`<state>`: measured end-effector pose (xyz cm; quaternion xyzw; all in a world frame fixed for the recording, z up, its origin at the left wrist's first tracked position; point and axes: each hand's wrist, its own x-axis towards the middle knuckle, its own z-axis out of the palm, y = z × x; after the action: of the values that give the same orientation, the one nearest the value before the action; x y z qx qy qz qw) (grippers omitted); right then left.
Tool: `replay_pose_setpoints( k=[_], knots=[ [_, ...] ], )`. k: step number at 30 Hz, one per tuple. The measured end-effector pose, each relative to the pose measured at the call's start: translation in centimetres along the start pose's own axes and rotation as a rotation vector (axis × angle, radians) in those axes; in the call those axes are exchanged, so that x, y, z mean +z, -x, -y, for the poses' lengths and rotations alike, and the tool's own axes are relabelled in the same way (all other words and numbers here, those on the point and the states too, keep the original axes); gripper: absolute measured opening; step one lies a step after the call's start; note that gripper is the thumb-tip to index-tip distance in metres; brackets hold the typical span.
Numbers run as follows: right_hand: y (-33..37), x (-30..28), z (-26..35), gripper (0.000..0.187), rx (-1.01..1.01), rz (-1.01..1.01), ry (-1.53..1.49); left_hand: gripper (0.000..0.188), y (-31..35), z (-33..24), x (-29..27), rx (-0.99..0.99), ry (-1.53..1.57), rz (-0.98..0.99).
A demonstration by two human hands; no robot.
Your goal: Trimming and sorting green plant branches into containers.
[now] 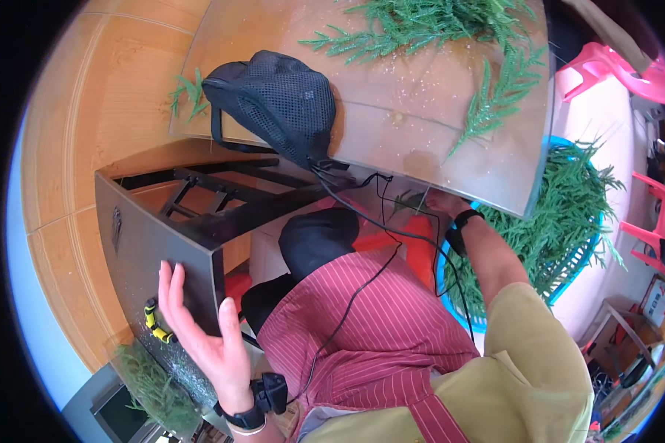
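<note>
My left hand (203,347) is raised with its fingers stretched out, holding nothing, in front of a dark panel (155,255). A black strap with a small device circles that wrist. My right hand (445,203) is at the near edge of the glass tabletop (391,136), its fingers mostly hidden by the edge and cables. A small green sprig (410,199) shows beside its fingers; whether it is gripped is unclear. To its right stands a blue basket (440,275) heaped with green needle-like branches (547,221).
A black mesh bag (288,103) sits on the tabletop, and black cables (362,284) run from it across my lap. More branches (436,26) lie at the far side. Pink plastic chairs (657,221) stand at right. Beyond the left hand are a yellow-black band (155,321) and greenery (151,387).
</note>
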<state>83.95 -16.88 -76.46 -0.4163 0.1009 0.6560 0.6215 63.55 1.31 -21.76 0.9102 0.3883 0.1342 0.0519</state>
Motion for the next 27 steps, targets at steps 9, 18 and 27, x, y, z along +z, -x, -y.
replay_pose_setpoints(
  k=[9,18,27],
  knots=[
    [-6.7,6.1,0.4,0.023,0.134,-0.270,0.005,0.056,-2.3,2.3,6.4,-0.062,-0.168,0.081],
    [-11.2,7.9,0.8,0.023,0.203,-0.218,-0.111,0.063,-2.2,4.8,10.1,-0.203,-0.133,0.018],
    [-14.2,2.0,3.3,0.024,0.179,-0.182,-0.252,0.089,-3.1,5.6,10.6,-0.196,-0.189,0.070]
  ],
)
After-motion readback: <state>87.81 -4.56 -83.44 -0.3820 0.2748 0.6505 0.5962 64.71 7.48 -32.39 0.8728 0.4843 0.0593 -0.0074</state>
